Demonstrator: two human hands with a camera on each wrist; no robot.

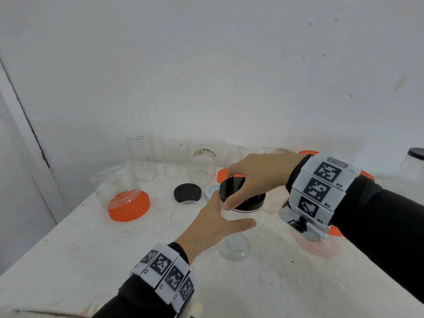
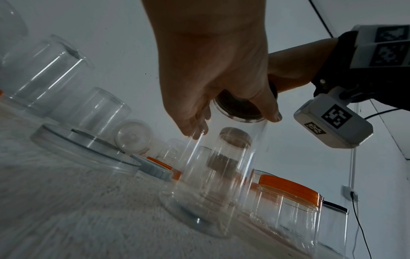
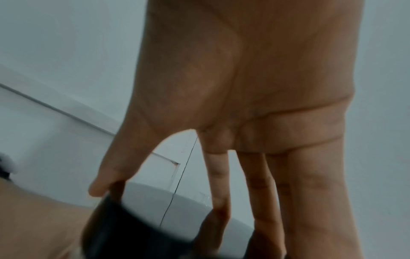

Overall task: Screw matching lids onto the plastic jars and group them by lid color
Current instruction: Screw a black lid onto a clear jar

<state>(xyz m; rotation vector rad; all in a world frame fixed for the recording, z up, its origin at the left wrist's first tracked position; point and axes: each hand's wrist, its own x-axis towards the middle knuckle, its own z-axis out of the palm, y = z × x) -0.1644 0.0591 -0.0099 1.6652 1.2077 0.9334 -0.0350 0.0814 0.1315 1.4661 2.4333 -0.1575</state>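
A clear plastic jar (image 1: 236,244) stands on the white table (image 1: 91,260) in front of me. My left hand (image 1: 226,216) grips its upper wall, thumb in front and fingers behind. A black lid (image 1: 231,187) sits tilted on the jar's mouth, and my right hand (image 1: 243,191) holds it from above, thumb and fingers round its rim. From the left wrist view, my left hand (image 2: 233,124) wraps the jar (image 2: 213,184) just under the lid (image 2: 239,108). In the right wrist view, my right hand (image 3: 159,210) pinches the blurred black lid (image 3: 133,231).
An upside-down jar with an orange lid (image 1: 128,207) leans at the left. A loose black lid (image 1: 187,192), a pale blue lid (image 1: 210,191) and a clear lid (image 1: 183,214) lie mid-table. Several open clear jars (image 1: 175,158) line the back wall. An orange-lidded jar (image 2: 288,201) stands under my right wrist.
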